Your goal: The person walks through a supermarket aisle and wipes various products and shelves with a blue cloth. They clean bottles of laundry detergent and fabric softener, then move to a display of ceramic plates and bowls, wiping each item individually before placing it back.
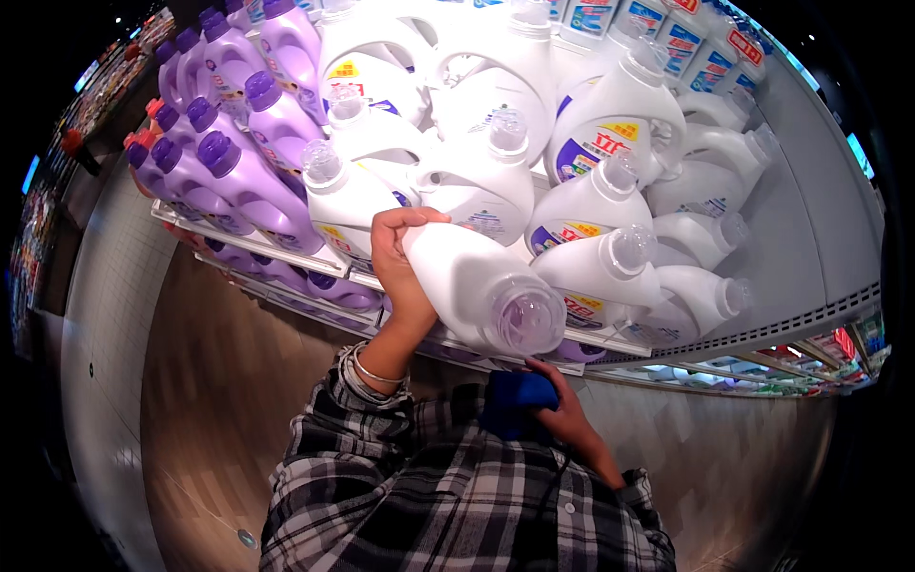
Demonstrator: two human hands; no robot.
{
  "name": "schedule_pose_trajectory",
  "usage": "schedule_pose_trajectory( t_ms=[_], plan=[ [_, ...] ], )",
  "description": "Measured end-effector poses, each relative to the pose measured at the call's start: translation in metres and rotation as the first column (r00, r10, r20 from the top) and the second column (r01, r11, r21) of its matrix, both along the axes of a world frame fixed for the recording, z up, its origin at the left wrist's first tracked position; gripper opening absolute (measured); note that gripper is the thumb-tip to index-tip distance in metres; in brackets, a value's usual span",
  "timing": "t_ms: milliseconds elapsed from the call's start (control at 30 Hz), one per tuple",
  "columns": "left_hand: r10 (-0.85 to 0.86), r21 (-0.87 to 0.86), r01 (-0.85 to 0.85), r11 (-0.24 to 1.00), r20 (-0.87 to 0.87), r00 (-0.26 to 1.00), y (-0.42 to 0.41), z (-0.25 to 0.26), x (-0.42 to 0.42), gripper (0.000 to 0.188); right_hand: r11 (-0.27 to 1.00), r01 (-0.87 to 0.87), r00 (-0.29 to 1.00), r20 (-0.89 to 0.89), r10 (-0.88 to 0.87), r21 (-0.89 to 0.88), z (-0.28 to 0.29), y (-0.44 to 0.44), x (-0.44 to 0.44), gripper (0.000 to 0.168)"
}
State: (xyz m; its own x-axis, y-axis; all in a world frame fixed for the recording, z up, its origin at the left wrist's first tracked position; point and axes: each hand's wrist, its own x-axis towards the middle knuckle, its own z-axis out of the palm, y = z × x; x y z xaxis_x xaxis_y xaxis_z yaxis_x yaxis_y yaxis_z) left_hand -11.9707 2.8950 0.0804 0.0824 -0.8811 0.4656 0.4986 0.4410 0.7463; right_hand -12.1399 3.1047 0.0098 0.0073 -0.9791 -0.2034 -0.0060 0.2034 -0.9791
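My left hand [397, 250] grips a white plastic detergent bottle [461, 279] in front of the shelf. The bottle is tilted, its clear cap [527, 318] towards me, and its label is out of sight. Lower down, near my chest, my right hand [572, 418] holds a blue cloth [509, 407]; part of its grip is hidden. Behind the held bottle stand white detergent bottles with clear caps, among them one just right of it [597, 268] and one behind it [486, 189]. Their labels bear writing.
Purple bottles [264, 193] crowd the shelf's left side. Lower shelves hold more purple bottles [343, 289]. A white shelf edge [250, 243] runs along the front, with a perforated grey edge [772, 336] at right. Smaller blue-labelled bottles [675, 46] stand at the back. Wooden flooring [214, 400] lies below.
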Motion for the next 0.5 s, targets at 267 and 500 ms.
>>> schedule_pose_trajectory(
  t_ms=[267, 500],
  plan=[
    [0.191, -0.136, -0.174, 0.975, 0.127, 0.973, -0.031, -0.021, -0.043, 0.043, 0.948, 0.317, 0.946, -0.062, -0.318, -0.029, -0.014, 0.048, -0.022, 0.051],
    [0.272, -0.023, -0.273, 0.962, 0.194, 0.943, -0.051, -0.042, -0.057, 0.037, 0.904, 0.424, 0.898, -0.108, -0.428, -0.056, -0.015, 0.064, -0.026, 0.046]
  ],
)
